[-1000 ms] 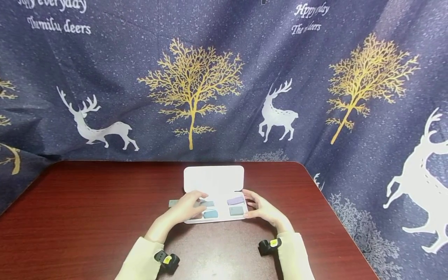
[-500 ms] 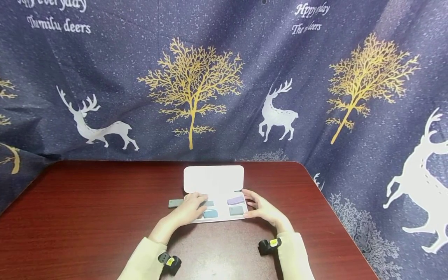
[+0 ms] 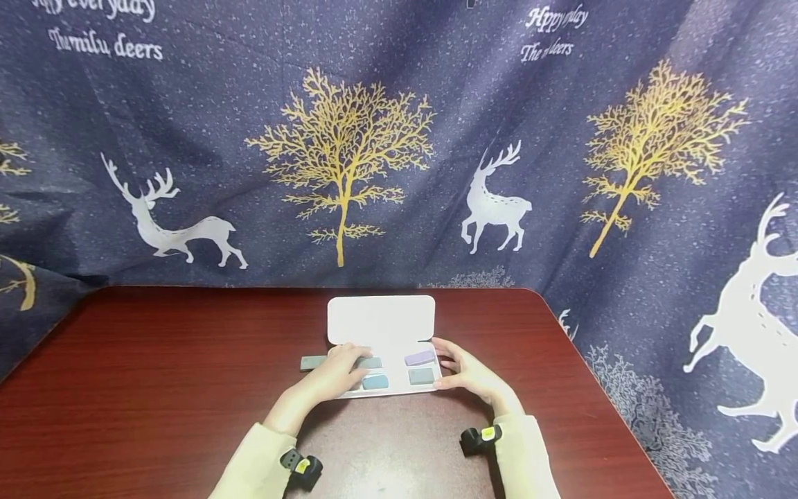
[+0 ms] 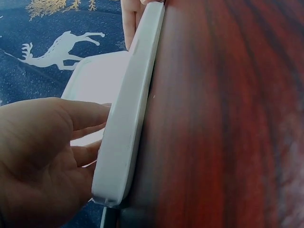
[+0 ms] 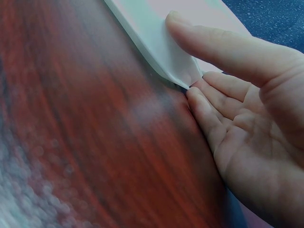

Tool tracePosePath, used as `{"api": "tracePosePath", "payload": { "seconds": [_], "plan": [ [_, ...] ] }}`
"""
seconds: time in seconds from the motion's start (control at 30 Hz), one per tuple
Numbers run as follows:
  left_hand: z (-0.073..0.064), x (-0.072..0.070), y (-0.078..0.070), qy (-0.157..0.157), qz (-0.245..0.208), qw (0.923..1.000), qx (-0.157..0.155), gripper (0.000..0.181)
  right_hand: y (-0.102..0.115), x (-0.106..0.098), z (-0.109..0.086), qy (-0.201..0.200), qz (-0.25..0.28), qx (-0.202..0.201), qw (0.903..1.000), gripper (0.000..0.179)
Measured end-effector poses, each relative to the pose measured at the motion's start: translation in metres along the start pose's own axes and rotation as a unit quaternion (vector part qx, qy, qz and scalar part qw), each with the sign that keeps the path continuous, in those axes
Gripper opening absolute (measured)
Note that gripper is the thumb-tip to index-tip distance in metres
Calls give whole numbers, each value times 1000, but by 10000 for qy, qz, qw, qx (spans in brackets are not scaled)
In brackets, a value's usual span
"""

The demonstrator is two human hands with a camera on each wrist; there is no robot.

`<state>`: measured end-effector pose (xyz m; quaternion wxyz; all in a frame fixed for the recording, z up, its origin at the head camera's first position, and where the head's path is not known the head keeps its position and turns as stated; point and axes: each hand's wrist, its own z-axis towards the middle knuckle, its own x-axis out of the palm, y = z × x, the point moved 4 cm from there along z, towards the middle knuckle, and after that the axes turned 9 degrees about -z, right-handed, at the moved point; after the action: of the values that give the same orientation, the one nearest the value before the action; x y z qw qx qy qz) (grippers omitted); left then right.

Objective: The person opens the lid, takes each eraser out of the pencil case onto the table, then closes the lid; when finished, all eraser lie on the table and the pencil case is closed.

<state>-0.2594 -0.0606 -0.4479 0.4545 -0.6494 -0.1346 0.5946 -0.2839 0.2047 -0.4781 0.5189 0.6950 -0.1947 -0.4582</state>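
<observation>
A white hinged case (image 3: 395,388) lies on the table with its lid (image 3: 381,319) raised at the back. Inside are small eraser-like blocks: a purple one (image 3: 419,357), a grey-green one (image 3: 421,376), a blue one (image 3: 375,382) and a grey-teal one (image 3: 369,362). My left hand (image 3: 337,373) reaches over the case's left part, its fingertips beside the grey-teal and blue blocks. In the left wrist view the front wall hides those fingertips. My right hand (image 5: 256,99) holds the case's right end, thumb on the front wall and fingers at the end.
A green block (image 3: 313,362) lies on the table just left of the case, partly behind my left hand. The reddish-brown wooden table (image 3: 187,360) extends all around. Behind it hangs a dark blue cloth (image 3: 399,229) printed with deer and trees.
My left hand has shifted slightly right and lowered its fingers into the left part of the case. My right hand, the case and the visible blocks have stayed in place.
</observation>
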Motion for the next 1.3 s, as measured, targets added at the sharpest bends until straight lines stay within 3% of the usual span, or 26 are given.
{"api": "tracePosePath", "payload": {
  "seconds": [0.37,0.7,1.0,1.3],
  "plan": [
    [2,-2,1,-173,37,9997,194,23,0,0,-2,2,28,46,10000,87],
    [3,-3,4,-153,-21,9998,128,20,1,0,-1,-23,-48,75,10000,88],
    [3,-2,4,-95,-128,9997,-166,18,0,0,-1,-20,0,72,10000,88],
    [3,-1,5,-150,-164,9997,-113,15,-2,0,0,7,17,89,10000,88]
  ]
}}
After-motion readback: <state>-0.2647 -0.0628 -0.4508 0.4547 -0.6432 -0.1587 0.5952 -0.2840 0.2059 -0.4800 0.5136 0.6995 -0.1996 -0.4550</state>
